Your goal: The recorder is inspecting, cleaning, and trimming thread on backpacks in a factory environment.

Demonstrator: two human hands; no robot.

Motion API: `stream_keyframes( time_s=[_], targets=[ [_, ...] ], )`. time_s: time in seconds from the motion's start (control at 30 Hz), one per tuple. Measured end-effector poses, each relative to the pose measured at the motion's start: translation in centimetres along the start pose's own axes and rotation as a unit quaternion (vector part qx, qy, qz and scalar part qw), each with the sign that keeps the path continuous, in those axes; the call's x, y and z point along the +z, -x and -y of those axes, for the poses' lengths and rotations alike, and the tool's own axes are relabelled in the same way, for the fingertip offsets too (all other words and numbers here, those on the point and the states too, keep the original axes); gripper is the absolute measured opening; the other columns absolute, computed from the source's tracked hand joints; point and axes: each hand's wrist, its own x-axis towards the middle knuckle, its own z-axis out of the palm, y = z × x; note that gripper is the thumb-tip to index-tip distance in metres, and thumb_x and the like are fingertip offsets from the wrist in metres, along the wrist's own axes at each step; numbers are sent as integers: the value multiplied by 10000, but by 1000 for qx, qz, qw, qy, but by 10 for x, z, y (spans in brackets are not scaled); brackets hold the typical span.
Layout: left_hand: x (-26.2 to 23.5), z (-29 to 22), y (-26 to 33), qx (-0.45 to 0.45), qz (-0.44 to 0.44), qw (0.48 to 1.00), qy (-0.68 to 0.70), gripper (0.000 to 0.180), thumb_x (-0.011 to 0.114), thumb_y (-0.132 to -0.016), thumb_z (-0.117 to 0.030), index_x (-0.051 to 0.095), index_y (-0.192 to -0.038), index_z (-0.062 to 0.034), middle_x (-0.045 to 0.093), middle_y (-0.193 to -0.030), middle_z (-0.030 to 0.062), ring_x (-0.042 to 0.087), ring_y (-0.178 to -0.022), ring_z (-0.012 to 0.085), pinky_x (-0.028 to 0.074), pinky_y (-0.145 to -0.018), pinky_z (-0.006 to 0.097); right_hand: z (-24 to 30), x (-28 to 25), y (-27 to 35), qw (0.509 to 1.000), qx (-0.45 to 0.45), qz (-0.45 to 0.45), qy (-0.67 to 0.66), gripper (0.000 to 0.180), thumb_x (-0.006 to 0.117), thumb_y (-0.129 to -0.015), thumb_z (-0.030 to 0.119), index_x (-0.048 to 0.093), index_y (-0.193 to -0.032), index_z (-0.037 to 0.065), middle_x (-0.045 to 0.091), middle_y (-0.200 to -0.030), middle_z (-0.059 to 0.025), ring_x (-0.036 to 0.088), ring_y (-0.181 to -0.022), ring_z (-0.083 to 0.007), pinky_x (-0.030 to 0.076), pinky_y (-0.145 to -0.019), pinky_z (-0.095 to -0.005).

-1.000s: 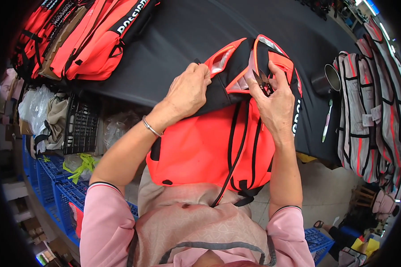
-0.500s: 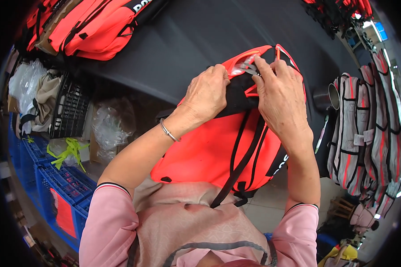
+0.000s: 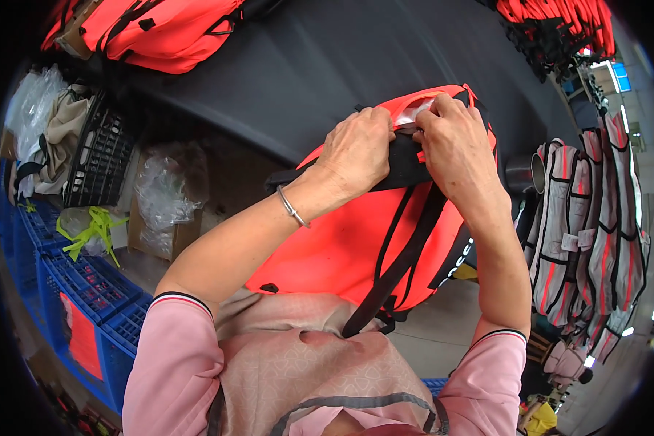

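Observation:
A bright orange-red backpack [image 3: 327,247] with black straps lies at the table edge against my lap, its top towards the far side. My left hand [image 3: 357,149] is closed on the black and orange edge at its top, fingers curled over the fabric. My right hand [image 3: 459,145] is closed just to the right, fingertips bent down at the same edge. A sliver of grey metal, the thread snips [image 3: 410,129], shows between the hands; most of it is hidden under my right fingers. Pale silvery lining [image 3: 414,110] appears in the opening behind the fingertips.
The dark table [image 3: 327,58] stretches away beyond the bag. More orange-red bags [image 3: 171,36] lie at far left. A black crate [image 3: 102,156], clear plastic bags [image 3: 167,203] and blue crates [image 3: 87,291] stand left. A metal cup [image 3: 536,173] and hanging grey panels [image 3: 588,225] are at right.
Both hands have come closer together and a little to the right and nearer me. The snips' blades, plainly seen before, are now mostly covered. The bag's top edge has folded over slightly.

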Motion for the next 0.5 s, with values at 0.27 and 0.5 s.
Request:
stream_keyframes(
  time_s=[0.27, 0.5],
  targets=[
    [1, 3, -1, -3, 3, 1000, -14, 75, 578, -881, -37, 526, -887, 17, 606, -857, 196, 606, -849, 383, 485, -746, 473, -4, -4, -2, 999, -32, 19, -15, 152, 606, -782, -1, 688, -910, 1, 590, -892, -133, 596, -862, -274, 447, -808, -379],
    [3, 1, 0, 1, 3, 1000, -14, 76, 589, -867, -28, 529, -885, 16, 603, -870, 196, 601, -875, 372, 486, -760, 472, -5, 2, -3, 999, -29, 18, -5, 127, 602, -776, -12, 681, -874, -2, 591, -878, -133, 600, -846, -276, 446, -789, -381]
  ],
)
